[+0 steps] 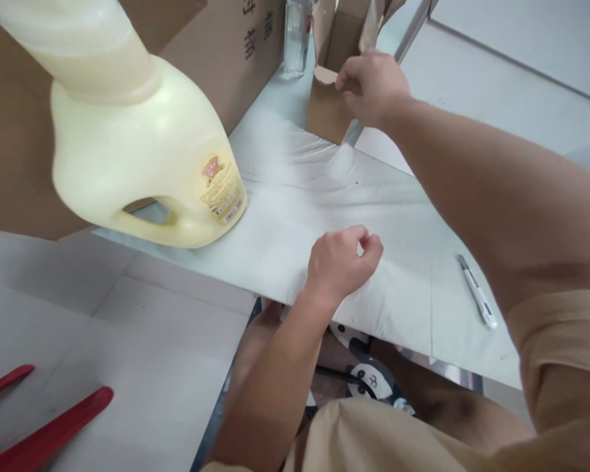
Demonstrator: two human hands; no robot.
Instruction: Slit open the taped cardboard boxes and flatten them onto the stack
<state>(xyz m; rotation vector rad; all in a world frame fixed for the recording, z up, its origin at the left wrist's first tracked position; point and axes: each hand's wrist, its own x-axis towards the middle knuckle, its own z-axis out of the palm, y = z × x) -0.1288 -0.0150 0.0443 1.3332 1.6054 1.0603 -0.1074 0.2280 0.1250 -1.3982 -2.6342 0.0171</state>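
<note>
My left hand (343, 261) rests low over the covered table (275, 223), its fingers curled in and its thumb and forefinger tips meeting in a small ring. Whether anything tiny sits in that pinch is hidden. Up at the back, my right hand (375, 88) is closed at the front right corner of a small open cardboard box (327, 108), whose flaps stand up. Its curled fingers overlap the box's edge; what they hold, if anything, I cannot make out. A white utility knife (476, 292) lies on the table at the right.
A large pale yellow jug with a handle (142, 144) stands at the left, before a big cardboard carton (236, 72). A clear bottle (295, 39) is beside the small box. Red legs or bars (54, 432) show over the tiled floor (152, 334), lower left.
</note>
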